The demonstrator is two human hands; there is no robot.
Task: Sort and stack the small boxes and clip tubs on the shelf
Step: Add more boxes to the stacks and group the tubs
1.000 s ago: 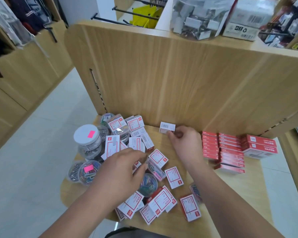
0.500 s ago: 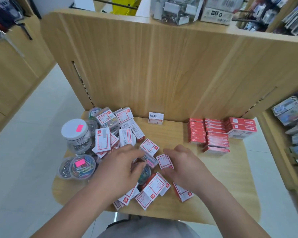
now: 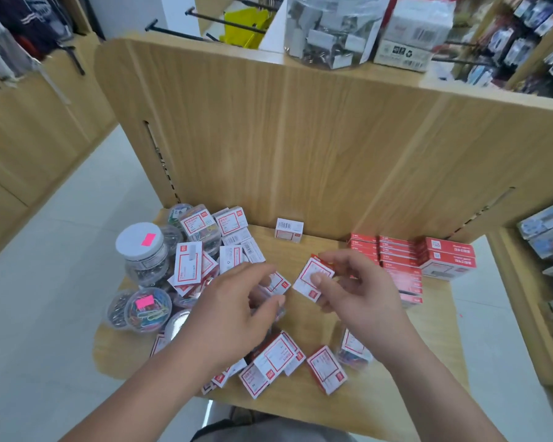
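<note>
White-red small box [image 3: 304, 282] tilted, pinched in my right hand [image 3: 361, 301], loose boxes [image 3: 280, 355] scattered flat, clip tubs [image 3: 147, 309] left, red box stacks [image 3: 396, 256] right

Light wood back panel [image 3: 300, 138] fills 12 o'clock; pale tiled floor [image 3: 61, 266] at 8 o'clock; wooden cabinets [image 3: 29, 148] at 9 o'clock; black peg hooks [image 3: 224, 19] at 11 o'clock; stocked wooden racks [image 3: 521, 301] at 3 o'clock
</note>
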